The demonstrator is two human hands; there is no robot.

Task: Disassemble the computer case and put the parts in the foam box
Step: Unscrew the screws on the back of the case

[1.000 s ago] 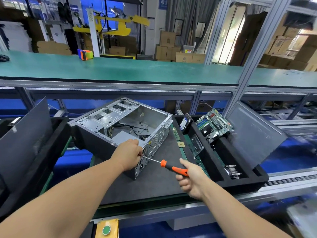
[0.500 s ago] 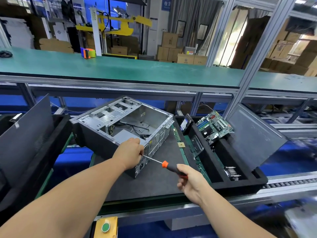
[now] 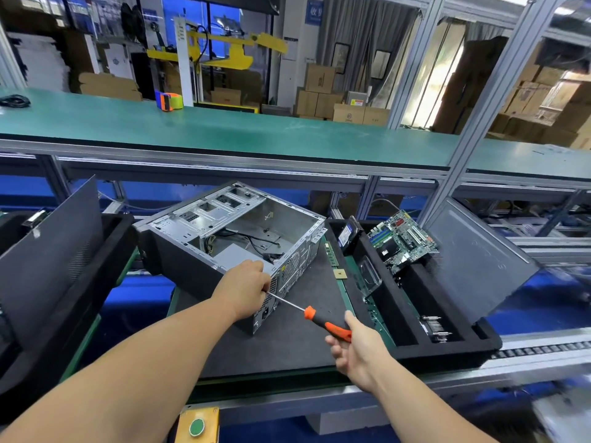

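- Computer case (image 3: 224, 238): open on its side, on the dark mat (image 3: 287, 346), left of centre.
- Foam box (image 3: 412, 318): right of the case, holding a circuit board (image 3: 401, 238) at its far end.
- Left hand (image 3: 246, 287): curled on the case's near corner (what the fingers grip is hidden).
- Right hand (image 3: 358, 350): grips the screwdriver (image 3: 315, 318), its tip at the left hand.

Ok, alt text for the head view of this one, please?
A person's right hand holds an orange-handled screwdriver aimed at the rear corner of an open computer case, where the left hand rests curled at its tip. A black foam box to the right holds a green circuit board.
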